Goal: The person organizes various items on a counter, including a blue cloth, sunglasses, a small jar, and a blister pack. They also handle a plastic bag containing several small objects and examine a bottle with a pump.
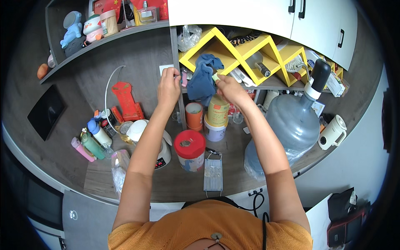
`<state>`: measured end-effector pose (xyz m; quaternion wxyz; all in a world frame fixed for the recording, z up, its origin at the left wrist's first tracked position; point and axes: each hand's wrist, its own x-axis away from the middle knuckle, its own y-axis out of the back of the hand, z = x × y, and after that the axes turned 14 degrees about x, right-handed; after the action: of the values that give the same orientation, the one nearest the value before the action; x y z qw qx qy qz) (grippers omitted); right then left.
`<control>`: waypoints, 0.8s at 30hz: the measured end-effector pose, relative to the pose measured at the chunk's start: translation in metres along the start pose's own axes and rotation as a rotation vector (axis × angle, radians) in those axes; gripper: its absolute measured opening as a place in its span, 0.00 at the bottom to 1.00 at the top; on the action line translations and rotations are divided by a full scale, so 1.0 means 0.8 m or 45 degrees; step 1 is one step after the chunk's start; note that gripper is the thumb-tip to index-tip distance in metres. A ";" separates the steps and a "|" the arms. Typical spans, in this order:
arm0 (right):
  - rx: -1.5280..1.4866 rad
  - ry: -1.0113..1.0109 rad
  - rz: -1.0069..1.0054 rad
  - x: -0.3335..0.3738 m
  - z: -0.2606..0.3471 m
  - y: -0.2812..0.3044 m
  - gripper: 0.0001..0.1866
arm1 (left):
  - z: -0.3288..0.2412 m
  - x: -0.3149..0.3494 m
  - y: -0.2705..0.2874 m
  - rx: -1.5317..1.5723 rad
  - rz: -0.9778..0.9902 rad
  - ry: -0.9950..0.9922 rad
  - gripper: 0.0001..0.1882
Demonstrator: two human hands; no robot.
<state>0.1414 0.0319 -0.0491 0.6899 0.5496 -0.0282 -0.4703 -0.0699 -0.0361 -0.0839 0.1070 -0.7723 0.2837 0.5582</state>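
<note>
My left hand (167, 89) is raised at the front edge of the upright grey panel (174, 50), its fingers curled together; whatever they may hold is too small to make out. To its right, a dark blue cloth (201, 81) hangs crumpled from the yellow zigzag shelf (210, 39). My right hand (231, 89) is closed in a pinch beside the cloth, with a small pale green piece (215, 77) at its fingertips. Just below that hand, a yellow tin (218, 111) stands on a white tub (215, 132). An orange canister (194, 116) is left of them.
A red-lidded tub (190, 150) and a blue face mask (213, 173) lie before me on the counter. At right stands a large water bottle (287, 125) with a black-topped pump (320, 77), then a white kettle (333, 132). Several bottles (92, 143) crowd the left.
</note>
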 end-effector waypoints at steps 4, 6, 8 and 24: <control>-1.737 -0.706 0.377 -0.014 -0.009 -0.004 0.13 | -0.006 -0.001 0.006 -0.030 0.021 0.057 0.10; -2.270 -0.798 0.336 -0.017 -0.014 -0.009 0.12 | -0.010 -0.001 0.004 -0.046 0.045 0.084 0.10; -2.350 -0.751 0.302 -0.020 -0.008 -0.006 0.11 | -0.008 -0.001 0.006 -0.066 0.056 0.113 0.09; -2.234 -0.573 0.083 0.038 -0.007 0.025 0.07 | -0.073 0.011 -0.066 -0.360 0.310 -0.360 0.22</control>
<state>0.1736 0.0147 -0.0505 0.8521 -0.2795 0.1906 -0.3994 0.0082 -0.0242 -0.0790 -0.0318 -0.6539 0.2760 0.7037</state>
